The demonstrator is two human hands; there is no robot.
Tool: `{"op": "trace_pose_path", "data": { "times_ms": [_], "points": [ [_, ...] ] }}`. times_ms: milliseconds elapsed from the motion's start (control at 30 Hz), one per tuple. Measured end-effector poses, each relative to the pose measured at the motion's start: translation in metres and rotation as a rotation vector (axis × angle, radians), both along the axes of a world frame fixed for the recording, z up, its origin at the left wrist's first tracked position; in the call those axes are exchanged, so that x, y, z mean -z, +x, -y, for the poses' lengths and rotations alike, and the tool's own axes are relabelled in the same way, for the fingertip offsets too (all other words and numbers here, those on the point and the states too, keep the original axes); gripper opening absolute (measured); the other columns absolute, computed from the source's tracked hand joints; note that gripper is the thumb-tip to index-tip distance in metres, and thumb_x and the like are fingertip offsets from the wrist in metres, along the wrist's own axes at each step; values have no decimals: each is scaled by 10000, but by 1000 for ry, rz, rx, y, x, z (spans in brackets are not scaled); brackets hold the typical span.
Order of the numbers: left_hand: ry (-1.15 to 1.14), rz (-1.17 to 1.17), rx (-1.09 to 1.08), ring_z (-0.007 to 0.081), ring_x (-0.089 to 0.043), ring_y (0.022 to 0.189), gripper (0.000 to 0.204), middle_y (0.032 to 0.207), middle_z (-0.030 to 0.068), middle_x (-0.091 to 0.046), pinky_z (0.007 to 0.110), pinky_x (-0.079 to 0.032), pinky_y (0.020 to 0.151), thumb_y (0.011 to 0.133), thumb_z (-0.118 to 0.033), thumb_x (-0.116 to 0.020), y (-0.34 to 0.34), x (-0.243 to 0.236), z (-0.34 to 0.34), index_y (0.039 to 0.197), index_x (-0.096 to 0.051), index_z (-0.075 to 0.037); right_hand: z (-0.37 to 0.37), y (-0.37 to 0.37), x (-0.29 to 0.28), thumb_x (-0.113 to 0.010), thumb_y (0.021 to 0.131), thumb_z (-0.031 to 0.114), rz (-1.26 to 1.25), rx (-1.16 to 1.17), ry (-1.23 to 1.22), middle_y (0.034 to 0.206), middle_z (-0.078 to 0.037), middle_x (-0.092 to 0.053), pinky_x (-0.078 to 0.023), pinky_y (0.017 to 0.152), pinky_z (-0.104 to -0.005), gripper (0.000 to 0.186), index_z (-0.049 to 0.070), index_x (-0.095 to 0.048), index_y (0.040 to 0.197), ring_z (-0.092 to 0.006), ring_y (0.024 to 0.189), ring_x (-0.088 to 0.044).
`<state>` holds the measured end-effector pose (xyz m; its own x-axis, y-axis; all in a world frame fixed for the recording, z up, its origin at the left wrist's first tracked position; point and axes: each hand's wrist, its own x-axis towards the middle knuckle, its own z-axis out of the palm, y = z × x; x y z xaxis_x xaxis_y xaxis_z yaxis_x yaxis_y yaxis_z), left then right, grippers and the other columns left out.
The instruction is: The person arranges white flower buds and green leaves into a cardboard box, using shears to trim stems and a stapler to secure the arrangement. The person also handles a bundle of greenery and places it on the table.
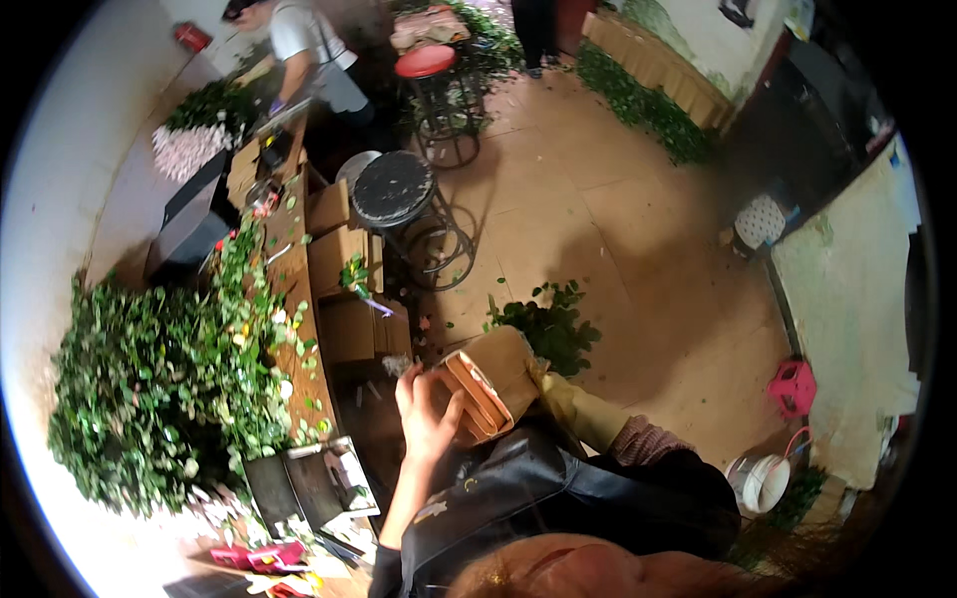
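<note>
Beside the bench (298,291), left hand (429,426) — on cardboard (482,400)

I'm seeing a leaf pile (150,379) on the bench (296,289) left of the left hand (427,427), a stool (394,187) out ahead, plus a bucket (743,482) way off right.

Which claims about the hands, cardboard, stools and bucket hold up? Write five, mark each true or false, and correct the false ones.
1. The right hand is gloved. True.
2. The left hand is gloved too. False: it is bare.
3. The cardboard is left of both hands. False: it is between them.
4. The red stool stands farther off than the black stool. True.
5. The bucket is blue. False: it is white.
</note>
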<state>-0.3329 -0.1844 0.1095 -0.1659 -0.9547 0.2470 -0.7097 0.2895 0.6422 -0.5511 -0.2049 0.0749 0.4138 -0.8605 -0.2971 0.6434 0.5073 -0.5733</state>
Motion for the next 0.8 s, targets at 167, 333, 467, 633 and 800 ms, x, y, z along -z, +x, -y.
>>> {"op": "trace_pose_path", "data": {
  "times_ms": [167,333,467,633,800],
  "points": [
    [316,-17,-178,338,-562,1139,434,1163,169,-562,415,-446,1008,843,-173,-789,51,51,-53,1202,-598,-22,-18,-32,102,-551,990,384,-204,233,254,1259,-157,-639,-528,950,-434,497,91,-519,1391,-336,1102,-646],
    [518,-140,-285,339,-597,1117,449,1166,175,-614,413,-455,1003,824,-127,-797,106,114,-134,1198,-579,-8,-28,-74,196,-557,981,397,-604,363,469,1240,-162,-652,-530,943,-440,495,90,-545,1370,-343,1090,-654],
    [707,-391,-389,228,-603,1088,377,1130,130,-622,352,-463,978,924,-68,-720,111,138,-158,1249,-533,-27,-19,-123,239,-562,975,407,-972,396,548,1224,-165,-663,-532,938,-445,495,88,-566,1353,-349,1080,-660],
    [779,-490,-383,175,-591,1030,404,1098,108,-610,316,-468,936,949,-43,-683,102,123,-157,1296,-477,-41,-22,-151,265,-567,966,420,-1401,171,549,1205,-169,-677,-535,931,-451,496,87,-591,1332,-356,1068,-667],
    [794,-435,-372,168,-610,982,380,1109,110,-621,317,-497,894,960,-60,-663,94,103,-154,1299,-492,-38,-31,-112,278,-573,957,432,-1681,-339,279,1186,-174,-691,-537,925,-457,498,85,-617,1311,-364,1056,-674]
  ]
}}
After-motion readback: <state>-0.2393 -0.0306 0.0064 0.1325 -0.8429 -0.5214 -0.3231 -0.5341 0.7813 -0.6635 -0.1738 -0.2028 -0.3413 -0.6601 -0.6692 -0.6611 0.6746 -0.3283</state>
